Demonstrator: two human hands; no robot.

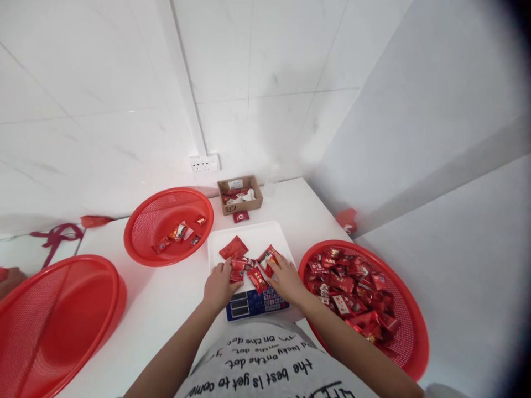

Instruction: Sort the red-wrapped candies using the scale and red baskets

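A white scale tray [253,235] carries several small red packets [233,247], above a blue scale keypad [255,302]. My left hand [218,286] rests at the tray's near left, its fingers touching a red packet [238,272]. My right hand [286,279] lies at the near right with its fingers curled on another red packet [267,257]. A further packet [258,279] lies between the two hands.
A red basket [409,323] at the right is full of red packets. Another red basket [168,226] behind left holds a few packets. A large red basket [53,320] stands at the far left. A small cardboard box [239,194] sits by the wall with one packet [241,216] before it.
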